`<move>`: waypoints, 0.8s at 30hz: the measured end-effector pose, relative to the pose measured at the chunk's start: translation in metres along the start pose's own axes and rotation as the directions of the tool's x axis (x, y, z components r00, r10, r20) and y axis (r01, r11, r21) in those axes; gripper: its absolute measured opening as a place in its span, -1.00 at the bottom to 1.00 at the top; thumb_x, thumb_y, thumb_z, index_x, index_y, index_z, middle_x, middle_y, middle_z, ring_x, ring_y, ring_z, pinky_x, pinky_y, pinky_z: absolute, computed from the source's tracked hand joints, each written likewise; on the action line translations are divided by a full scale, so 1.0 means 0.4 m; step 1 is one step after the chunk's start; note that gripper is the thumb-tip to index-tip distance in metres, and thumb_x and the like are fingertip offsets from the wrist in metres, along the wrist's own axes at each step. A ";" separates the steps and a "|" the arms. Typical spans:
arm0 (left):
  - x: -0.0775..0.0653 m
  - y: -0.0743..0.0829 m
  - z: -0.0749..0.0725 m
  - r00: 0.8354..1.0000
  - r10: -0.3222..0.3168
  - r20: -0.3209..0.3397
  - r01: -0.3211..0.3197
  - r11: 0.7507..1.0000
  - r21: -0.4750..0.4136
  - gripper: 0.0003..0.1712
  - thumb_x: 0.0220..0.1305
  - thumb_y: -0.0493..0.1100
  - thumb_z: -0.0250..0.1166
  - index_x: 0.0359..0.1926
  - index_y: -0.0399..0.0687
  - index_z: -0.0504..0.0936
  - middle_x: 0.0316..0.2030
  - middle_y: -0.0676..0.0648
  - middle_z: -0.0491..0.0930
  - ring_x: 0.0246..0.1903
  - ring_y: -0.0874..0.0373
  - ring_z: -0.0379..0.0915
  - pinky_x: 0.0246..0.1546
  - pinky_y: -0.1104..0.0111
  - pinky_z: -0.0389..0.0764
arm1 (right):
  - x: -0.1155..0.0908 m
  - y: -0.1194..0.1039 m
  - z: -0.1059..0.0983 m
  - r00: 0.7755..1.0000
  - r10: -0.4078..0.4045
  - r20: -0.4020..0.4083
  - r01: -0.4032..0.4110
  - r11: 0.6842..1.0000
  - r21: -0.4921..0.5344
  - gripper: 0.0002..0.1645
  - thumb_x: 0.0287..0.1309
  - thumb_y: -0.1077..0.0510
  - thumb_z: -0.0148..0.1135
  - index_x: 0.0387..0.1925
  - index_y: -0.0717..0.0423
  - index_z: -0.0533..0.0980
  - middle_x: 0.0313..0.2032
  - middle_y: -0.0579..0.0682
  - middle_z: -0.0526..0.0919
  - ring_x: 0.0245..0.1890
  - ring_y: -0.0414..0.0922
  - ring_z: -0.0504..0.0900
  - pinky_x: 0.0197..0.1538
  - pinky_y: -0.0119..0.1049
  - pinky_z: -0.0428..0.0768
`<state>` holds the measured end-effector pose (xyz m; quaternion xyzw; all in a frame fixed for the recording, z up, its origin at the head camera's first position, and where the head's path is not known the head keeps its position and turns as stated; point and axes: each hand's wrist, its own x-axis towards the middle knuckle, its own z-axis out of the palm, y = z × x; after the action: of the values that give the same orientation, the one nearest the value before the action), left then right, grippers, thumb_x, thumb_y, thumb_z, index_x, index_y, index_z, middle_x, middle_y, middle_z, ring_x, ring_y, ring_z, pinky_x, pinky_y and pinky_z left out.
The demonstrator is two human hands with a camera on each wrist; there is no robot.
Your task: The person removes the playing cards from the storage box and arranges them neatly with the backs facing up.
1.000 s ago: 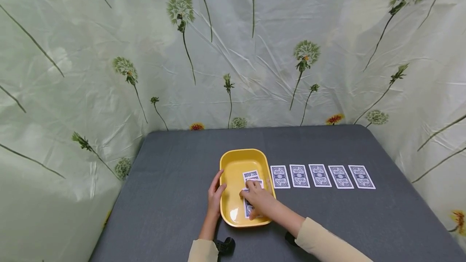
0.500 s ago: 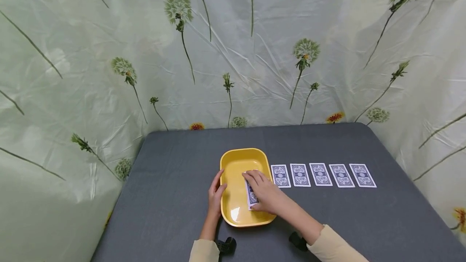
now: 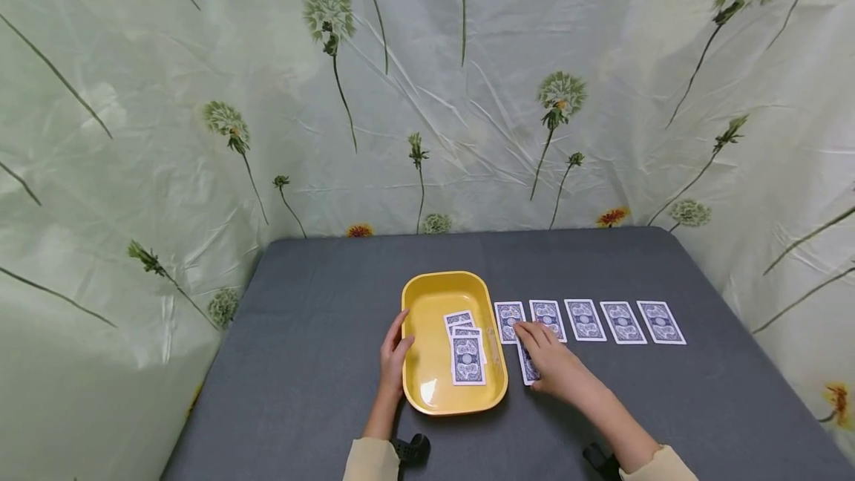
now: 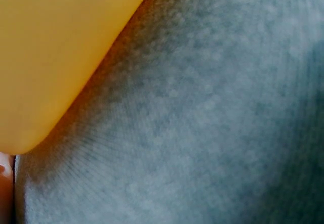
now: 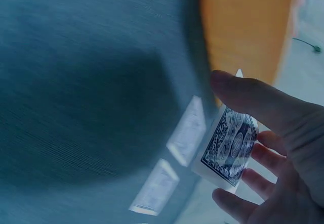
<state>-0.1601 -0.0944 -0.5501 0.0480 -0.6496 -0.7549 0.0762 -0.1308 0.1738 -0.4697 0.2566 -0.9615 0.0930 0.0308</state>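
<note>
My right hand (image 3: 557,366) holds a playing card (image 5: 232,145) by its edges, over the table just right of the yellow tray (image 3: 424,377). In the right wrist view the thumb lies on the card's near side and the fingers on its far side; its patterned back shows. My left hand (image 3: 392,362) rests against the tray's left side, fingertips and thumb at the rim. The left wrist view shows the tray's outer wall (image 4: 61,57) and part of a finger at the lower left. Several cards (image 3: 468,358) lie overlapping, backs up, inside the tray.
A row of several face-down cards (image 3: 585,320) runs rightward from the tray on the dark grey tablecloth (image 3: 320,303). The held card and right fingers overlap the row's left end in the head view. A flower-printed curtain (image 3: 494,95) stands behind the table.
My right hand has taken a card from the pile in the tray and carried it right, past the rim, over the table. The left hand stays at the tray's side.
</note>
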 end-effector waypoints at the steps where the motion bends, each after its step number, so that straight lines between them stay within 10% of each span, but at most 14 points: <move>1: -0.001 0.000 -0.001 1.000 0.002 0.001 -0.002 1.000 0.008 -0.46 0.20 -0.34 -0.03 0.25 -0.17 0.31 0.31 -0.20 0.18 0.30 -0.06 0.08 0.07 0.64 0.21 | -0.005 0.003 0.011 1.000 -0.016 0.011 0.016 1.000 0.008 0.07 -0.59 0.21 0.56 0.13 0.37 0.28 0.08 0.23 0.37 0.12 0.17 0.33 0.15 -0.01 0.36; 12: -0.004 -0.009 -0.002 1.000 0.024 0.016 -0.024 1.000 0.007 -0.46 0.21 -0.34 -0.03 0.25 -0.20 0.29 0.32 -0.23 0.17 0.30 -0.09 0.07 0.06 0.66 0.22 | -0.036 -0.016 0.075 0.964 -0.004 0.265 -0.060 0.970 0.236 0.09 -0.61 0.25 0.56 0.14 0.35 0.28 0.13 0.17 0.36 0.16 0.15 0.28 0.10 0.05 0.38; 24: 0.000 -0.004 -0.001 0.999 0.043 0.018 -0.043 0.999 -0.034 -0.46 0.19 -0.37 -0.03 0.23 -0.26 0.30 0.31 -0.23 0.18 0.31 -0.06 0.06 0.11 0.63 0.20 | 0.021 -0.019 0.009 0.956 0.133 0.260 -0.176 0.973 0.148 -0.28 -0.12 0.12 0.32 0.15 0.19 0.36 0.20 0.22 0.33 0.21 0.18 0.31 0.16 0.14 0.28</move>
<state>-0.1603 -0.0944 -0.5516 0.0259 -0.6384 -0.7643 0.0872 -0.1344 0.1623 -0.4712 0.1919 -0.9635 0.1439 -0.1191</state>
